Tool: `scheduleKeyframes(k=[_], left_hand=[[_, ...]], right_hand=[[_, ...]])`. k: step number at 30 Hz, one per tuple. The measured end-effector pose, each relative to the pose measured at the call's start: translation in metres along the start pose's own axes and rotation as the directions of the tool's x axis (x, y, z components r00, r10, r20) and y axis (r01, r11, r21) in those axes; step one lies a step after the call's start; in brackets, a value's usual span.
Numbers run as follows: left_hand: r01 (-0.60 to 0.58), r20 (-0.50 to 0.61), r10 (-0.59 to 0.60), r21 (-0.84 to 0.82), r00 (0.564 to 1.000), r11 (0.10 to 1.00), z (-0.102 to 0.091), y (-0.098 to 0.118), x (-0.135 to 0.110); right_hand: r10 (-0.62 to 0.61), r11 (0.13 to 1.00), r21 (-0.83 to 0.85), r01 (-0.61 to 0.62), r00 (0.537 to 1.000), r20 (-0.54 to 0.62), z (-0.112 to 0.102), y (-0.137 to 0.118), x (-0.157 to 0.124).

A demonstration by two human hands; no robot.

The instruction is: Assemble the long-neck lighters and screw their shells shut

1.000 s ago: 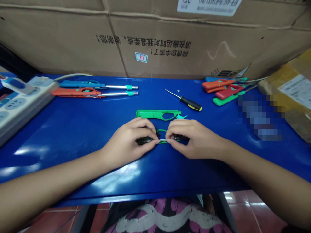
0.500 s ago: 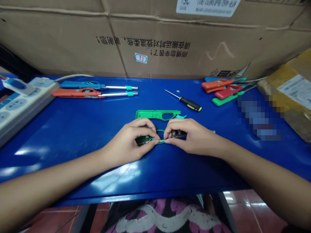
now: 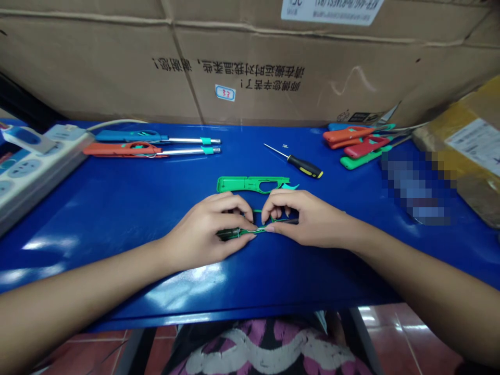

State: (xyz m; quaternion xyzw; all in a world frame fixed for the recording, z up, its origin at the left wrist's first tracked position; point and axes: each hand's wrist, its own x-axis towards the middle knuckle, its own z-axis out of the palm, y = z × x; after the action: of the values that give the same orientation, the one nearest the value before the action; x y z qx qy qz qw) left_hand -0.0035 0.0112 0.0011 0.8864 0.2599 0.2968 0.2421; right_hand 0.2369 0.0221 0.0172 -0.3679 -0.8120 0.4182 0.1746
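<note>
An opened green stick lighter (image 3: 245, 230) lies low over the table between my hands, its dark fuel tank and inner parts partly showing. My left hand (image 3: 207, 224) is closed around its tank end, thumb and fingertips near the middle. From the other side my right hand (image 3: 312, 216) pinches the lighter near the trigger opening. What lies under the right fingers is hidden, as is most of the rod. Just beyond my fingertips rests a loose green shell half (image 3: 233, 184), with a teal trigger (image 3: 291, 186) at its right end.
A black and yellow screwdriver (image 3: 307, 167) lies beyond the shell. Blue (image 3: 125, 136) and orange (image 3: 121, 149) stick lighters are at the back left beside a power strip (image 3: 42, 166). Several more lighters (image 3: 357, 140) are piled back right, near a taped parcel (image 3: 476, 146). A large carton (image 3: 250, 57) stands behind.
My left thumb and fingertips have shifted slightly along the lighter and are a little farther apart. The lighter's tank shows more level now. The view has moved slightly.
</note>
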Motion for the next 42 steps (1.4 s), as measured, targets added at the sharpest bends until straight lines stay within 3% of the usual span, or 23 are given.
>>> scheduleKeyframes(k=[7, 14, 25, 34, 42], left_hand=[[-0.106, 0.019, 0.104, 0.098, 0.994, 0.990, -0.0016, -0.0023, -0.0016], [-0.272, 0.065, 0.265, 0.281, 0.962, 0.920, -0.0044, -0.0013, -0.0037], [-0.289, 0.038, 0.289, 0.254, 0.956, 0.923, -0.0052, -0.0013, -0.0042], [-0.208, -0.011, 0.211, 0.136, 0.977, 0.969, -0.0006, 0.0015, -0.0031], [0.044, -0.022, -0.046, -0.106, 0.999, 0.993, 0.0030, 0.0030, -0.0011]], right_hand=[[0.003, 0.999, 0.043, -0.004, 1.000, 0.016, 0.0011, -0.0015, 0.0015], [0.042, 0.998, 0.040, -0.042, 0.999, 0.008, 0.0028, -0.0045, 0.0012], [0.015, 1.000, 0.017, -0.015, 1.000, 0.014, -0.0001, -0.0033, 0.0004], [0.025, 0.998, 0.062, -0.024, 1.000, -0.010, 0.0034, -0.0007, 0.0029], [0.019, 0.997, 0.073, -0.019, 1.000, -0.011, 0.0026, -0.0012, 0.0003]])
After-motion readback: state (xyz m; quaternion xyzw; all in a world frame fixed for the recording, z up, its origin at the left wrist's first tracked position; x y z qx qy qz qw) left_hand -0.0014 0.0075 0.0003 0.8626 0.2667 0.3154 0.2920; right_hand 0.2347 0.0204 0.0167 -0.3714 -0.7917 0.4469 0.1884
